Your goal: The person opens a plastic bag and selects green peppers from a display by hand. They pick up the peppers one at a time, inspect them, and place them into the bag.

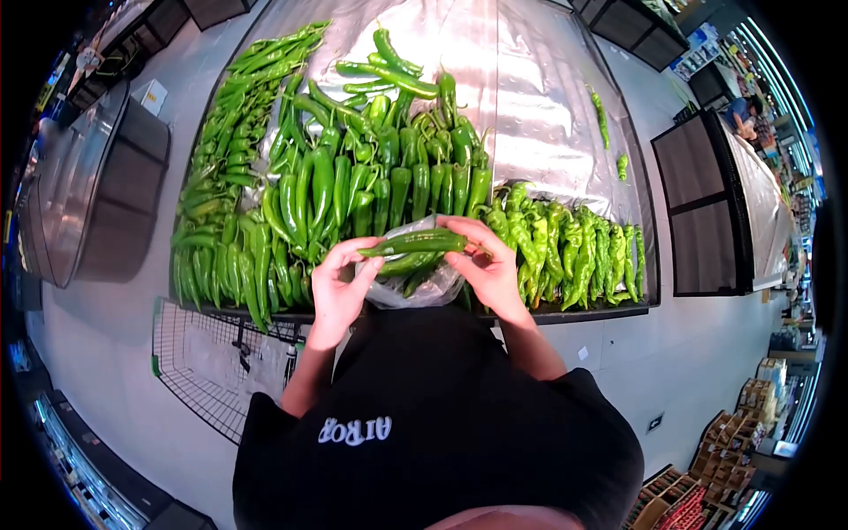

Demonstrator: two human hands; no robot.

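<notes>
A long green chili pepper (413, 242) lies crosswise between my two hands. My left hand (340, 281) pinches its left end, and my right hand (485, 261) grips the end on the right. Right beneath it is a clear plastic bag (428, 293) with more green peppers inside, close against my front. Rows of smooth green peppers (400, 190) stand on the display just beyond my hands. Wrinkled, lighter green peppers (579, 256) are lined up to the right of my right hand.
Thin green peppers (231, 132) fill the left side of the silver-lined display table (548, 106). A wire shopping cart (208, 353) stands at my lower left. A metal bin (119, 190) is farther left, and a black-sided stand (707, 208) is on the right, with a person (742, 115) beyond.
</notes>
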